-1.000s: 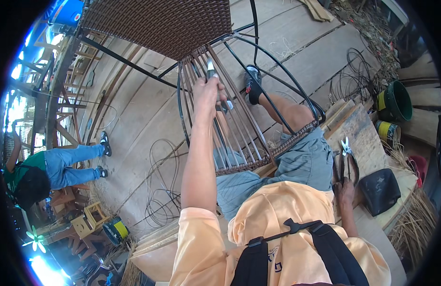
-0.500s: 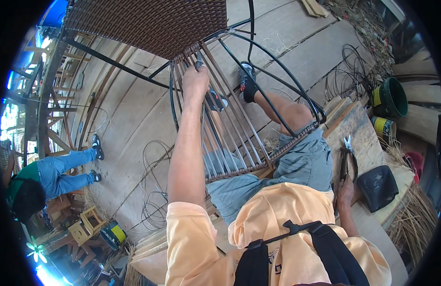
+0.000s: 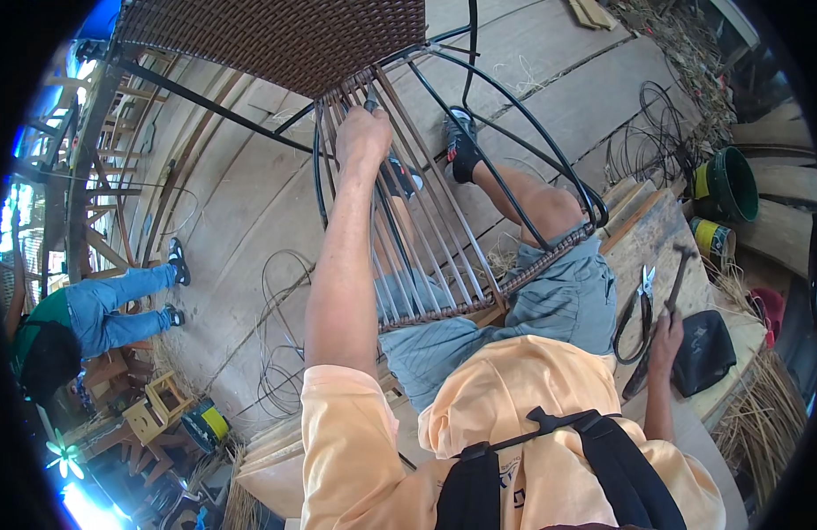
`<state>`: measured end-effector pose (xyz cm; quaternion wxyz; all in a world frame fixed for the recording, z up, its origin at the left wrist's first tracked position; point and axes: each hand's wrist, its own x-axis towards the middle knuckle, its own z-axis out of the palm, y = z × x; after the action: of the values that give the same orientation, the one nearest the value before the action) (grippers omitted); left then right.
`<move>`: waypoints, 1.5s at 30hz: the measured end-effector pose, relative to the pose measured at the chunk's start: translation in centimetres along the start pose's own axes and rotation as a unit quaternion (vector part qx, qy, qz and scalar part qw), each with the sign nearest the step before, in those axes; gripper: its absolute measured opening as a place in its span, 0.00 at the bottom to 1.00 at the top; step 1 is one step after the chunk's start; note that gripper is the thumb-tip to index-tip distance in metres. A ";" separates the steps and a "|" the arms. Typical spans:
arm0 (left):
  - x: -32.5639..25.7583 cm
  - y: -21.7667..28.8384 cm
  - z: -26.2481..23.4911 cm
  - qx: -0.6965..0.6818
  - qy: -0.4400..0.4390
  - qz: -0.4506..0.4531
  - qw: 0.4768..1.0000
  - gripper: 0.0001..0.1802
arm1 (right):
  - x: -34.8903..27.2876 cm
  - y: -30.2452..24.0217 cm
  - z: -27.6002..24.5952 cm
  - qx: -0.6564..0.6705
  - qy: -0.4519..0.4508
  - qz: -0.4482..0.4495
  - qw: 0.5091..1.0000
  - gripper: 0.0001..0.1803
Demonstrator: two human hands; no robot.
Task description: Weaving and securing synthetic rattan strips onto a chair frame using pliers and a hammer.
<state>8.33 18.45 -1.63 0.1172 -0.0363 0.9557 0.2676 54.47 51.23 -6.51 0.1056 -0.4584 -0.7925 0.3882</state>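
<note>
Left hand [image 3: 362,137] clenched on chair-frame strands [image 3: 426,230]; right hand [image 3: 665,331] grips hammer [image 3: 660,322] on tabletop [image 3: 665,238]. Advise keeping strand tension even.

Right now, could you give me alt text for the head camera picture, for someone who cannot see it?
A seated person's left hand grips the strands of a half-woven chair frame resting over their lap, while the right hand rests on a wooden bench at a hammer, beside pliers. Another person in jeans sits at the left on the concrete floor.
</note>
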 end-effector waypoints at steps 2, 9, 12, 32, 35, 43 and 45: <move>0.3 -0.2 0.5 0.003 0.009 0.006 1.000 0.22 | 0.6 -7.4 0.0 0.122 -0.049 0.000 0.991 0.15; 0.5 -1.3 0.1 -0.009 -0.011 0.048 0.999 0.21 | 2.1 -22.6 8.0 0.375 -0.305 -0.017 0.875 0.22; -0.2 -1.4 0.2 0.006 0.037 0.049 0.998 0.20 | 2.1 -26.3 13.8 0.376 -0.404 -0.056 0.832 0.18; 1.3 -2.5 -0.5 0.020 0.005 0.045 0.999 0.21 | 2.1 -32.4 24.2 0.395 -0.458 0.003 0.796 0.17; 1.3 -2.1 -0.7 0.016 -0.015 0.041 0.999 0.22 | 2.1 -33.1 25.2 0.418 -0.430 -0.009 0.800 0.14; 1.4 -2.1 -0.9 0.095 -0.019 0.068 0.993 0.23 | 1.2 -33.6 27.3 0.302 -0.429 -0.068 0.849 0.17; 1.3 -2.2 -0.9 0.099 -0.011 0.073 0.992 0.22 | 1.2 -33.0 27.6 0.310 -0.405 -0.051 0.859 0.17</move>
<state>7.17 16.08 -2.33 0.1105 0.0484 0.9762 0.1800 18.13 28.69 -1.85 -0.0687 -0.1626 -0.6267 0.7590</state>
